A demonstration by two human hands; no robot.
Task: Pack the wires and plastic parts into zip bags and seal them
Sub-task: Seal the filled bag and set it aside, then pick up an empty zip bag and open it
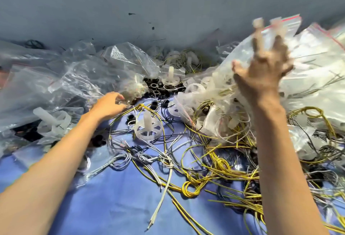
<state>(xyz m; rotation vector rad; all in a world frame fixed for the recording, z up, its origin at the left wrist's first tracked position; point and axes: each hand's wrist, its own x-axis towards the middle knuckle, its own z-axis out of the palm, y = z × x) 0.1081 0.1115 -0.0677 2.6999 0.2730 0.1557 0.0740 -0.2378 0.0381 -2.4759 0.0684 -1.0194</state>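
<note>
Loose wires point(188, 188) tangle across the near blue cloth point(115, 206). Left hand point(109, 106), closer to them, curls its fingers on a clear bag point(130, 87) just beyond, apparently pinching its edge. Right hand point(261, 72), blurred, presses spread fingers against a filled zip bag point(308, 63) far right.

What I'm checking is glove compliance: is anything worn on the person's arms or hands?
Nothing shows: left hand and right hand ungloved, forearms sleeveless, no watch, band or ring. The right hand is blurred, so a thin ring could be missed.
</note>
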